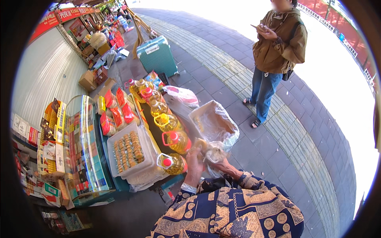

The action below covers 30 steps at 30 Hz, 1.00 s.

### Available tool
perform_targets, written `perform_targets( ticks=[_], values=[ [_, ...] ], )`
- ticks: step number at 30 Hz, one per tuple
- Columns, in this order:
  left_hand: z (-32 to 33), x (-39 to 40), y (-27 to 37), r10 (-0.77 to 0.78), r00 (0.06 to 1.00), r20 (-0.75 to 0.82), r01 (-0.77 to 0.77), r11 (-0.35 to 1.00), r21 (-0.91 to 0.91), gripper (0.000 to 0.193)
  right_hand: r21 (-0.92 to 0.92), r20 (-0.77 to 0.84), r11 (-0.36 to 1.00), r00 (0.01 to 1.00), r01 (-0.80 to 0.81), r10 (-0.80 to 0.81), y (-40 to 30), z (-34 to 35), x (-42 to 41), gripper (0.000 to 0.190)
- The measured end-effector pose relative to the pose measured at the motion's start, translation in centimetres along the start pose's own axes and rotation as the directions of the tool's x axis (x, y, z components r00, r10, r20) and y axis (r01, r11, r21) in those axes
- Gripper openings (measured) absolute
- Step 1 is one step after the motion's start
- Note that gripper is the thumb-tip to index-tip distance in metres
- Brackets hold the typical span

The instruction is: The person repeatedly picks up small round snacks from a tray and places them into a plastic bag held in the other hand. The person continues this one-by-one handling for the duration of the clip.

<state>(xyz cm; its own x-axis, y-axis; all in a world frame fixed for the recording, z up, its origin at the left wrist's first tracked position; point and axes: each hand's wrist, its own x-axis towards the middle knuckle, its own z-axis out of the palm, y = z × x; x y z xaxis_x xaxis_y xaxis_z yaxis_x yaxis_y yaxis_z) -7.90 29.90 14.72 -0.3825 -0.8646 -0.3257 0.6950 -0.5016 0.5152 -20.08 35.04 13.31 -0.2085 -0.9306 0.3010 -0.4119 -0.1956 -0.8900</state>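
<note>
My left hand [195, 162] is raised beside the cooking oil bottles, its fingers at a tan, rounded item [201, 145] that is blurred. Close by on the right, my right hand [221, 165] is closed on a crumpled clear plastic bag [215, 153]; what the bag contains cannot be told. Just beyond both hands stands a white box lined with clear plastic [200, 114]. Large oil bottles with red and yellow caps [178, 142] form a row to the left. Farther left, a translucent plastic tub [146, 148] holds rows of small brown pastries [128, 151].
Red-and-clear food packets [117, 116] lie behind the tub. A curved glass display case [89, 148] is at the left. A teal suitcase [157, 56] and brooms [140, 32] stand ahead. On the paving, a person in a brown jacket [275, 44] stands at the upper right.
</note>
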Motion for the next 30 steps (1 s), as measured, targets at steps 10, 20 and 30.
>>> perform_targets(
  ticks=[10,20,30],
  values=[
    [0.0,-2.0,0.3,-0.041,0.989,0.143,-0.02,0.918,0.397,0.025,0.337,0.093,0.874,0.936,-0.35,0.339,0.0,-6.1,0.9,0.025],
    [-0.1,-1.9,0.8,-0.2,0.897,0.393,-0.024,0.867,0.498,0.033,0.311,0.385,0.85,0.874,-0.426,0.297,-2.1,-8.2,0.8,0.033],
    [-2.5,-1.0,-0.6,-0.024,0.987,0.156,-0.007,0.98,0.199,0.029,0.509,0.235,0.596,0.766,-0.621,0.598,-2.0,-5.2,0.6,0.035]
  ],
)
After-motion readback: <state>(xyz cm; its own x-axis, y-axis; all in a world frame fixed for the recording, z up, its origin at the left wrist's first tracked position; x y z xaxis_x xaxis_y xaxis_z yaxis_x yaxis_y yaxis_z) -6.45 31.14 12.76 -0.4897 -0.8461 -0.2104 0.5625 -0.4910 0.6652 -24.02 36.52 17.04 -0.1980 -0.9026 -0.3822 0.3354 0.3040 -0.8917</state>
